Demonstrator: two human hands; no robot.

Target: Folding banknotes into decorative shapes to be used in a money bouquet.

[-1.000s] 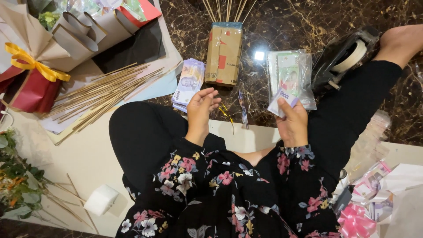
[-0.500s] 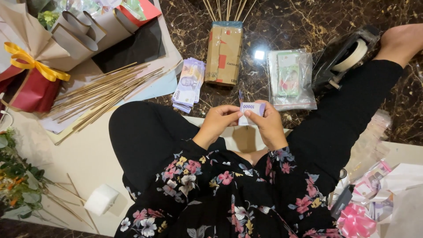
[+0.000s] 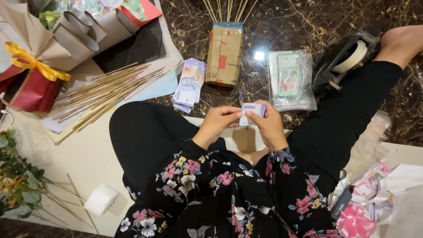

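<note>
Over your lap, between your knees, you hold a folded banknote (image 3: 252, 111) with both hands. Your left hand (image 3: 217, 124) pinches its left edge between thumb and fingertips; your right hand (image 3: 268, 125) pinches the right side, thumb on the front face, the other fingers curled behind. Both grips are closed on the paper, not spread. The note sits upright and high in the fingers, its printed face toward you, clear of your legs and the floor.

Judge it as very light, thin and limp: it will bend wherever it is unsupported and crease under pressure. It may slip if pinched only at a corner, so take it along the edges, close to the fold, with light, even force from both sides.

Well beyond your hands, on the dark marble floor (image 3: 185, 39), a stack of notes (image 3: 189, 86) lies to the left of a cardboard box (image 3: 224, 55) with sticks (image 3: 227, 9) poking from its far end. A clear bag (image 3: 291, 79) lies right of the box, and a tape dispenser (image 3: 346, 57) sits near your right leg. More thin sticks (image 3: 101, 94) are fanned out at the left, beside a wrapped bouquet (image 3: 39, 57).
</note>
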